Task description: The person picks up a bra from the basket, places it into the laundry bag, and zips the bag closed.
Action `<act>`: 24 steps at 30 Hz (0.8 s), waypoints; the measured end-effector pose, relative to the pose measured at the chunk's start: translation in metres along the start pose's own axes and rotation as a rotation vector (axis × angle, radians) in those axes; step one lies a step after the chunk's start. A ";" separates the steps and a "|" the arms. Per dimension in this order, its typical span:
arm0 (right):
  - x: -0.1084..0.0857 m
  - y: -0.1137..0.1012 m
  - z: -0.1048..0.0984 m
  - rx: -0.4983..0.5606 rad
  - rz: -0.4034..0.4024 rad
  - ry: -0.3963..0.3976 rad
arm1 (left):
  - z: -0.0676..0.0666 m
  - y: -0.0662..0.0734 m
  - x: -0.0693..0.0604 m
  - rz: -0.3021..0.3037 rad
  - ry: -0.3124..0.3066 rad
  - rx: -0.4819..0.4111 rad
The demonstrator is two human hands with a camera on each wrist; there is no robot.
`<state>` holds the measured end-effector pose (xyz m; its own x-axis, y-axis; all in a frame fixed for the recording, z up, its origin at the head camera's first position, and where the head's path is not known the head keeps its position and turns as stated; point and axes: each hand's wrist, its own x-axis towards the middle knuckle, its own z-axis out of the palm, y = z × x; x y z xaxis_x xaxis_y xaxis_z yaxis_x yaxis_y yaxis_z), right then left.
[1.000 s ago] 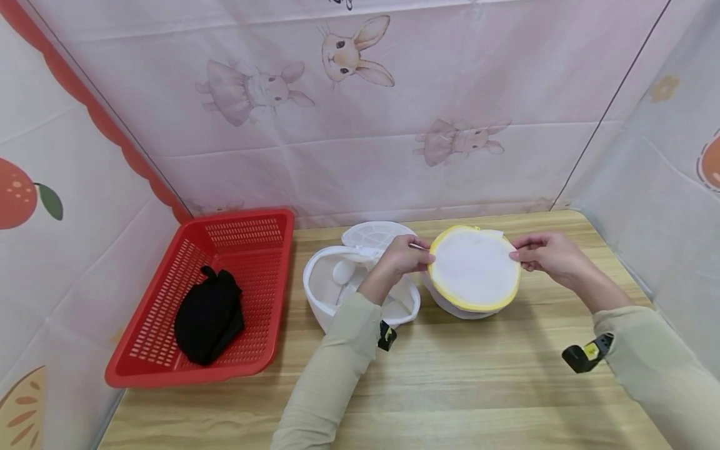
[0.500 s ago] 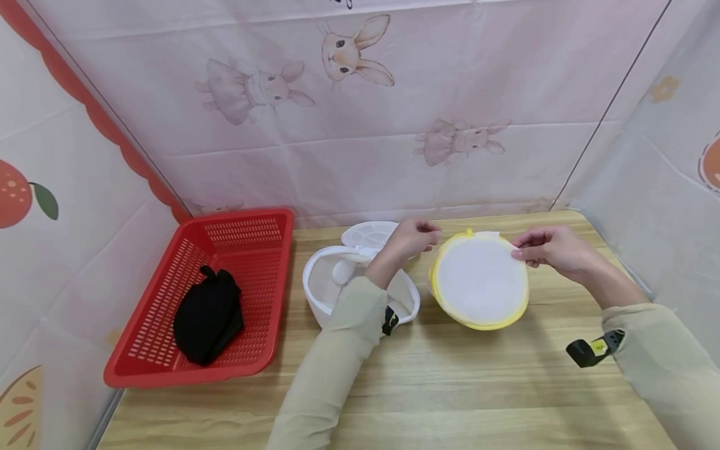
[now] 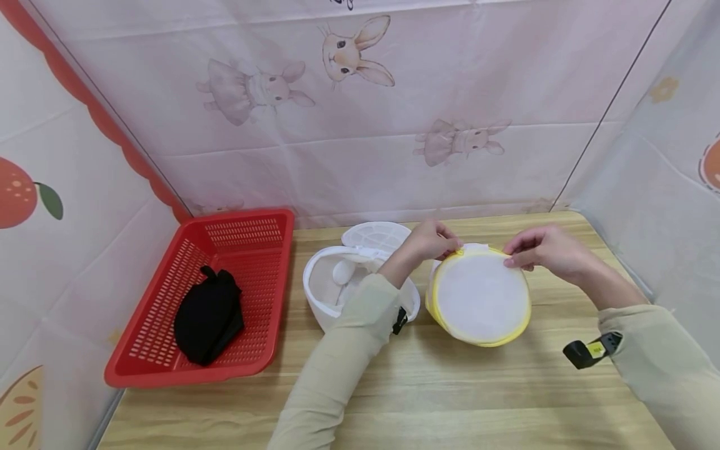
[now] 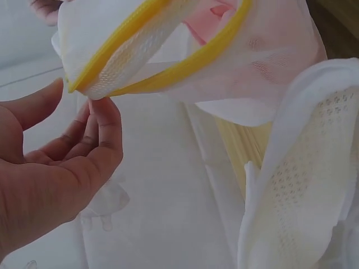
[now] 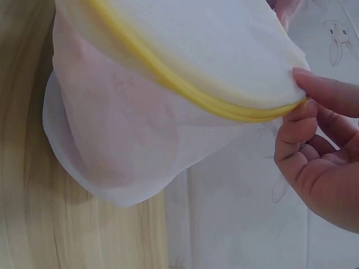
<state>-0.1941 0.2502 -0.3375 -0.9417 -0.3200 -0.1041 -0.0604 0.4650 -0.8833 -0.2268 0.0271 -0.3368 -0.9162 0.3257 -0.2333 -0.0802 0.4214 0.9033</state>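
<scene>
A round white mesh laundry bag [image 3: 482, 299] with a yellow zipper rim is tilted up over the wooden table. Its zipper is partly undone, and pink cloth [image 4: 216, 25] shows inside. My left hand [image 3: 430, 240] is at the rim's upper left, its thumb and index finger pinching the end of the zipper; in the left wrist view my left hand [image 4: 73, 145] has the rim's corner between thumb and index finger. At the upper right edge my right hand [image 3: 548, 250] holds the rim, and in the right wrist view my right hand [image 5: 322, 134] pinches it between thumb and fingers.
Just left of the bag stands a second white mesh case [image 3: 317, 306] with its lid raised and a white rounded piece [image 3: 344, 272] inside. A red plastic basket [image 3: 272, 312] farther left holds a black fabric item [image 3: 208, 319]. Printed cloth walls [image 3: 360, 169] enclose the table.
The left hand let go of the bag's left edge, then moved right to the zipper end at the top. The bag has tilted up and shifted slightly toward me, the right hand still holding its rim.
</scene>
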 end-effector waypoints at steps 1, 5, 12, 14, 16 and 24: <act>0.000 0.000 0.001 0.004 -0.004 -0.003 | 0.000 -0.001 -0.001 0.002 0.000 -0.001; 0.000 -0.001 0.002 -0.005 -0.016 -0.015 | 0.001 -0.004 -0.001 0.010 0.002 -0.026; -0.001 -0.002 0.003 -0.016 -0.023 -0.018 | -0.002 -0.007 -0.003 -0.026 0.022 -0.093; -0.001 -0.001 0.003 -0.017 -0.018 -0.017 | -0.003 -0.008 -0.003 -0.048 0.041 -0.130; -0.001 -0.001 0.004 -0.021 -0.010 -0.013 | -0.003 -0.009 -0.003 -0.063 0.068 -0.168; -0.001 0.000 0.003 0.004 0.016 0.005 | -0.002 -0.011 -0.001 -0.099 0.122 -0.260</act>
<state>-0.1920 0.2476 -0.3388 -0.9440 -0.3089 -0.1157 -0.0443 0.4665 -0.8834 -0.2255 0.0197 -0.3460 -0.9380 0.1829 -0.2943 -0.2552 0.2100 0.9438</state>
